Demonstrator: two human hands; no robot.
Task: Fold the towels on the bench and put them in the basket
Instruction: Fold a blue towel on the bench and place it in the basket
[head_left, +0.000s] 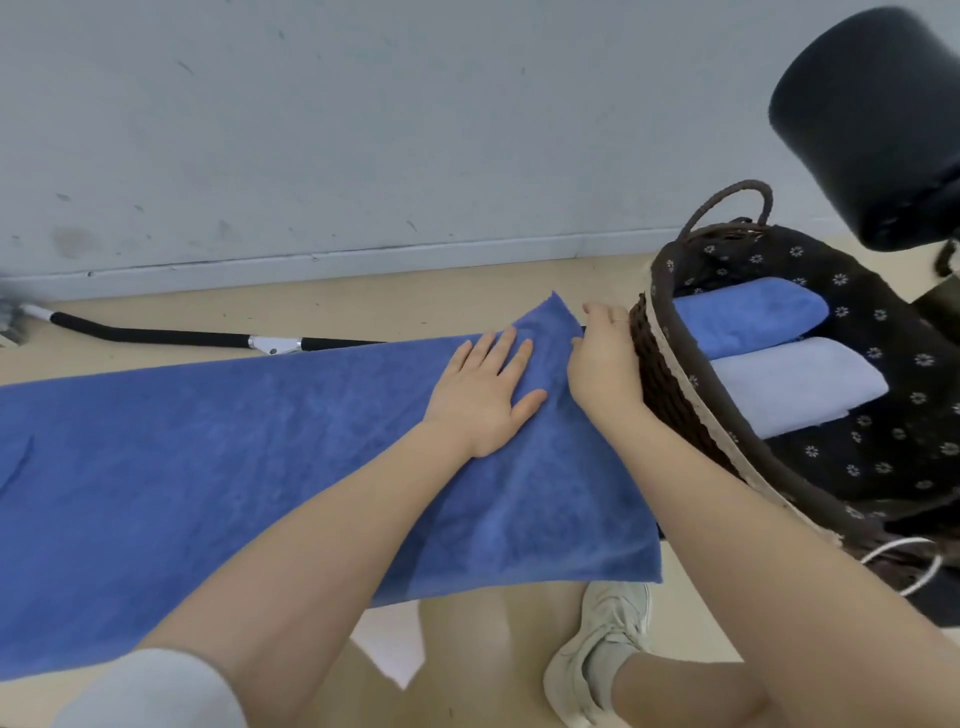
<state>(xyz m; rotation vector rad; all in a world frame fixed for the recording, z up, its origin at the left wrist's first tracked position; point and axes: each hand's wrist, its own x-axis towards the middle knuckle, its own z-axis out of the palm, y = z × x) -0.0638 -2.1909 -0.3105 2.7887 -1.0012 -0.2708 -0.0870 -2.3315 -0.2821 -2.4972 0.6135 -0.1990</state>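
Note:
A long blue towel (218, 457) lies spread along the bench, covering it. My left hand (480, 397) presses flat on the towel near its right end, fingers straight. My right hand (602, 364) pinches the towel's far right corner, which is lifted a little, right beside the basket's wall. The dark woven basket (670, 395) with flowered lining stands at the right. Inside it lie a folded blue towel (748, 314) and a folded pale lilac towel (800, 387).
A black padded roller (872, 124) juts in at the upper right above the basket. A black and white pole (208, 338) lies on the floor behind the bench by the grey wall. My shoe (602, 649) stands on the floor below; a white cable (914, 566) hangs by the basket.

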